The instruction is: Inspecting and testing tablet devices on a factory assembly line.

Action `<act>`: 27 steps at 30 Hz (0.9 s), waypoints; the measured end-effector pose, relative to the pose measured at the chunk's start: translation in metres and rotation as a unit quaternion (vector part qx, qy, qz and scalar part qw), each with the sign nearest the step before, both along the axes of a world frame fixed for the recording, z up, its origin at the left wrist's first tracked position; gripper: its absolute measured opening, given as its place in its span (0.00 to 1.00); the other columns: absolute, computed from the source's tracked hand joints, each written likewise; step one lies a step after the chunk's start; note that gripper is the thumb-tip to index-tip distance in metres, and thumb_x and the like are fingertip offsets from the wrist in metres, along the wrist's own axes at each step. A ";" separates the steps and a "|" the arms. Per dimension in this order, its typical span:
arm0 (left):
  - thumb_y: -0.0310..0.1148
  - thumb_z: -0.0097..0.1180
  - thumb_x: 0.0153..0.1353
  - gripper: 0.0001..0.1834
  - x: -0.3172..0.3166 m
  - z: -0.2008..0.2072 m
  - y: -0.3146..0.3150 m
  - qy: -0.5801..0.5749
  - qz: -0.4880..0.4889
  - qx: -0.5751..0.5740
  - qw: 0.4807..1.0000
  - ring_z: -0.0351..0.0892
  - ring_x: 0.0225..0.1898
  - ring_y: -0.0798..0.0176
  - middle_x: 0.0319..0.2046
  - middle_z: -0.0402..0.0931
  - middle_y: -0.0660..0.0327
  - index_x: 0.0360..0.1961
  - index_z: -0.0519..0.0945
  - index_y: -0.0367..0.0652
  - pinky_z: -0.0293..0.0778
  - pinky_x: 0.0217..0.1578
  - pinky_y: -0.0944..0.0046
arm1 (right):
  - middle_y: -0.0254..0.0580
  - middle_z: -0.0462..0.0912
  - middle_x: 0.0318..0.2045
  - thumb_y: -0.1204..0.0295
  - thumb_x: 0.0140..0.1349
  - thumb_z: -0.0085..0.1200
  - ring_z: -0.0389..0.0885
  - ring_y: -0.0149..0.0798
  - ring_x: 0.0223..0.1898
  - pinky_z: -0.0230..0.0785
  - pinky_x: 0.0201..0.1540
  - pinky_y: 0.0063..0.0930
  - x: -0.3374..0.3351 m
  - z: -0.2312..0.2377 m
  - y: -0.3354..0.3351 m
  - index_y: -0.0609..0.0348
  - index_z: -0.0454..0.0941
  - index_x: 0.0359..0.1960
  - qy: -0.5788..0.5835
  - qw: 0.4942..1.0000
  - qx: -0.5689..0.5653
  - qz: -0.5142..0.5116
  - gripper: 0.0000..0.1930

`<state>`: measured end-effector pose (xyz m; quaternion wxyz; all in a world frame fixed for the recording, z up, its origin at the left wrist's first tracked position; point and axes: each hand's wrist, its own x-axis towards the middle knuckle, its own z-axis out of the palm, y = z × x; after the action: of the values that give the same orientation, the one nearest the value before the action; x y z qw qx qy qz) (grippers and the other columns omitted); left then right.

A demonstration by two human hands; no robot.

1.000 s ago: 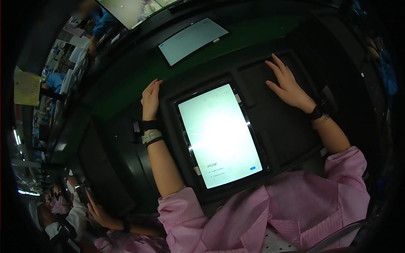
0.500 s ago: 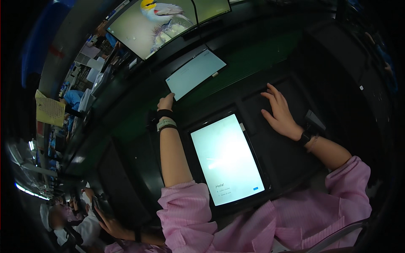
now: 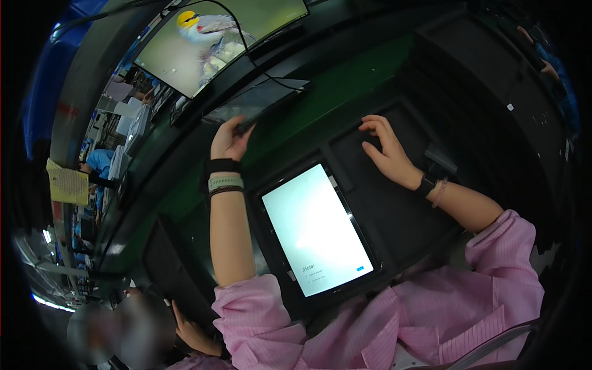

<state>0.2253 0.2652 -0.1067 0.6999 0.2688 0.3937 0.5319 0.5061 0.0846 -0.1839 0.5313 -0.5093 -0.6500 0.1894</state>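
My left hand (image 3: 230, 140) is closed on the near corner of a thin tablet (image 3: 264, 98), which is tilted so its face looks dark and reflective. My right hand (image 3: 390, 153) is raised over the right part of a black tray (image 3: 425, 213), with its fingers apart, lightly bent and holding nothing. Between my forearms a second tablet (image 3: 317, 225) lies face up, its bright pale screen lit, with a small blue button near a lower corner. Small pale tabs show at its edges.
A monitor (image 3: 216, 46) with a bird picture stands at the back, and a black cable (image 3: 245, 46) hangs before it. Stacked black trays (image 3: 487, 68) rise at the right. A yellow paper (image 3: 68, 184) hangs at the left. A co-worker's hand (image 3: 191, 330) shows at lower left.
The far tablet has been tilted by my left hand, and its pale face now looks dark. My right hand's fingers have curled slightly. The whole view has shifted a little.
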 end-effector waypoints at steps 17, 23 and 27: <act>0.30 0.48 0.63 0.13 0.101 0.001 -0.305 0.031 -0.143 0.114 0.983 0.77 0.40 0.65 0.40 0.76 0.57 0.46 0.70 0.34 0.75 0.42 0.64 | 0.39 0.78 0.40 0.73 0.59 0.47 0.76 0.34 0.43 0.65 0.51 0.29 0.027 0.068 -0.057 0.64 0.72 0.44 0.545 0.797 -0.169 0.195 0.12; 0.29 0.49 0.61 0.06 0.100 -0.026 -0.363 0.116 -0.531 0.182 0.820 0.75 0.42 0.68 0.43 0.76 0.58 0.37 0.71 0.37 0.70 0.43 0.70 | 0.40 0.78 0.36 0.77 0.56 0.50 0.77 0.33 0.37 0.66 0.50 0.29 0.081 0.058 -0.087 0.67 0.73 0.42 0.456 0.836 -0.277 0.126 0.12; 0.31 0.51 0.60 0.10 0.077 0.000 -0.364 0.169 -0.612 0.327 0.700 0.76 0.40 0.62 0.39 0.76 0.57 0.40 0.73 0.38 0.71 0.40 0.66 | 0.38 0.77 0.37 0.76 0.55 0.52 0.75 0.29 0.39 0.67 0.48 0.25 0.102 0.041 -0.086 0.65 0.73 0.41 0.336 0.883 -0.317 0.086 0.12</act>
<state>0.3020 -0.0984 -0.1071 0.6612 0.7476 0.0553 0.0279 0.6076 -0.0013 -0.1432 0.5097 -0.4986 -0.3792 0.5898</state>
